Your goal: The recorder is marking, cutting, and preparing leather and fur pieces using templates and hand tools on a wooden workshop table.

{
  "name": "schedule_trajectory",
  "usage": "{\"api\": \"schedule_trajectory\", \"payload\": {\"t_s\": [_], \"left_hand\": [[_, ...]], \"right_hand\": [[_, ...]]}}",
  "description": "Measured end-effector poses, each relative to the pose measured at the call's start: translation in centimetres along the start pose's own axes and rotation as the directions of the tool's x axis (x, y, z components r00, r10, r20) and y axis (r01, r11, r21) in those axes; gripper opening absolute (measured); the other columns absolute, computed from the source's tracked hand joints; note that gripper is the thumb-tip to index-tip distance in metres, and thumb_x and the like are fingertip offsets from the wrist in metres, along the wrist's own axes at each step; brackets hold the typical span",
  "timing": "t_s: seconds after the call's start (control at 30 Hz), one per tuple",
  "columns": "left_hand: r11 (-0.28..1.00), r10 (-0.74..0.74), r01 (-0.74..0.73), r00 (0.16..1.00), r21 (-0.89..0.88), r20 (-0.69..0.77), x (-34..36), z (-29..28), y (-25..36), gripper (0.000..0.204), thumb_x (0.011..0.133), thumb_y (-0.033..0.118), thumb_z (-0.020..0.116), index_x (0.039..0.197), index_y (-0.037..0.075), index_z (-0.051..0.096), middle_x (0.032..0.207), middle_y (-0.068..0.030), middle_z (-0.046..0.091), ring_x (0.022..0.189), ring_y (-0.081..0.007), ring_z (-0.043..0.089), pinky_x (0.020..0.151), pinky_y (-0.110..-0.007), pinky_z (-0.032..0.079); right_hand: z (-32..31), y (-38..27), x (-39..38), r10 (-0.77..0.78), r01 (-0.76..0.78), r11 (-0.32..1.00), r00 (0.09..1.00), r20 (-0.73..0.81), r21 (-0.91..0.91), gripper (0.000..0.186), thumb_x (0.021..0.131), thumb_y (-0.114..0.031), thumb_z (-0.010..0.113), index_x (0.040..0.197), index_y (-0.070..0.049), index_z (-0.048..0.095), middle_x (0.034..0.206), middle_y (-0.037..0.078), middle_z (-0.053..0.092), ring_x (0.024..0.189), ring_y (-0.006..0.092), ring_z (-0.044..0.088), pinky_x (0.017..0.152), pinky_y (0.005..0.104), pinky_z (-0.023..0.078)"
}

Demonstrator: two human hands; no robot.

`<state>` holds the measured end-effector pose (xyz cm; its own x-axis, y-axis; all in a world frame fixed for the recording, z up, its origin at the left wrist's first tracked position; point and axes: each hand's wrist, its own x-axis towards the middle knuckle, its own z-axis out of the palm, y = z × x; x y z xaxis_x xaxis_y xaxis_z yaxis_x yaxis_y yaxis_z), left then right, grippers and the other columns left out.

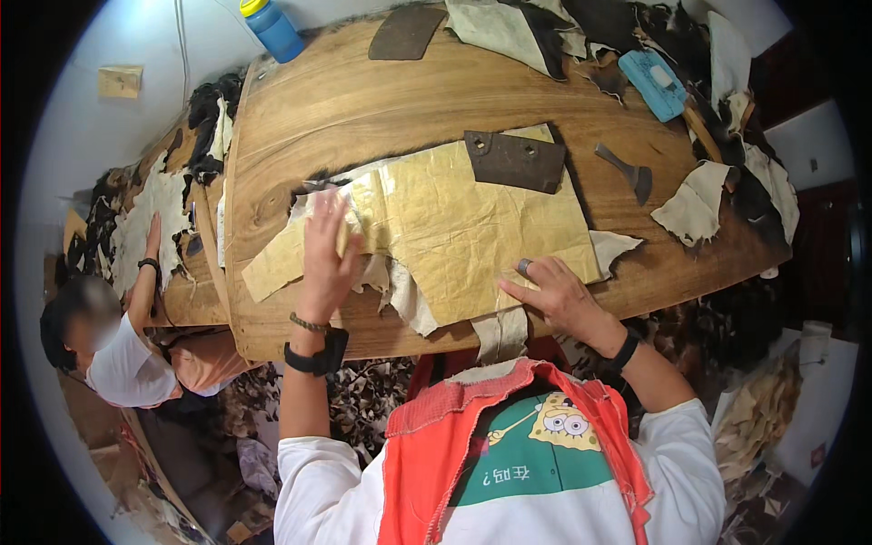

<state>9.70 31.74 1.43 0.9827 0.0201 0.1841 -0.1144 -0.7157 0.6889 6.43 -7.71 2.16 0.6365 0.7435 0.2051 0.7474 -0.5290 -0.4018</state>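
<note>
My left hand [329, 245] is slightly blurred, with its fingers spread over the left part of a creased yellow paper pattern [454, 227]. My right hand [554, 295], wearing a ring, rests on the pattern's lower right with thumb out and fingers bent. Beneath the paper, pieces of pale hide [409, 304] with dark fur edges stick out. A dark brown template [513, 162] with two holes lies on the paper's upper right. A pale strip [500, 336] hangs over the near edge of the wooden table [345, 109] between my hands.
A blade tool [627, 173], blue case [654, 86], hide scraps [690, 204], another brown template [404, 32] and blue bottle [272, 32] sit around the tabletop. At left, another person [136, 354] reaches onto a hide [141, 245] on an adjoining table. Scraps [363, 391] cover the floor.
</note>
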Motion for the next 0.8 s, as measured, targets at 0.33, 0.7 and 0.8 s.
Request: {"api": "schedule_trajectory", "payload": {"t_s": [0.33, 0.7, 0.8], "left_hand": [[0.918, -0.046, -0.022, 0.986, 0.396, 0.163, -2.9, -4.2, -2.2, 0.048, 0.096, 0.023, 0.06, 0.142, 0.009, 0.051, 0.156, -0.0153, 0.037, 0.148, -0.0326, 0.028, 0.117, -0.061, 0.013], [0.915, 0.089, -0.126, 0.99, 0.383, 0.111, 4.2, -3.4, -1.4, 0.049, 0.099, 0.025, 0.058, 0.146, 0.015, 0.046, 0.155, -0.0106, 0.04, 0.148, -0.0297, 0.027, 0.119, -0.058, 0.016], [0.911, 0.155, -0.201, 0.976, 0.359, 0.154, 4.4, -1.8, 1.6, 0.053, 0.097, 0.022, 0.061, 0.146, 0.014, 0.045, 0.155, -0.0098, 0.04, 0.148, -0.0287, 0.027, 0.12, -0.056, 0.015]], "right_hand": [[-0.3, 5.3, -4.8, 0.593, -0.643, 0.766, 0.697, -0.403, 0.017, 0.057, 0.076, -0.019, 0.072, 0.127, -0.001, 0.054, 0.128, 0.02, 0.053, 0.126, 0.0406, 0.043, 0.108, 0.0507, 0.032], [-1.1, 8.5, -6.1, 0.665, -0.648, 0.733, 0.617, -0.422, 0.207, 0.02, 0.082, -0.004, 0.07, 0.088, 0.001, 0.051, 0.105, 0.016, 0.056, 0.103, 0.0343, 0.055, 0.089, 0.0424, 0.043], [-1.2, 8.5, -5.6, 0.659, -0.64, 0.738, 0.616, -0.432, 0.214, 0.02, 0.082, -0.001, 0.068, 0.088, 0.002, 0.049, 0.101, 0.017, 0.056, 0.099, 0.0346, 0.056, 0.087, 0.0419, 0.044]]}}
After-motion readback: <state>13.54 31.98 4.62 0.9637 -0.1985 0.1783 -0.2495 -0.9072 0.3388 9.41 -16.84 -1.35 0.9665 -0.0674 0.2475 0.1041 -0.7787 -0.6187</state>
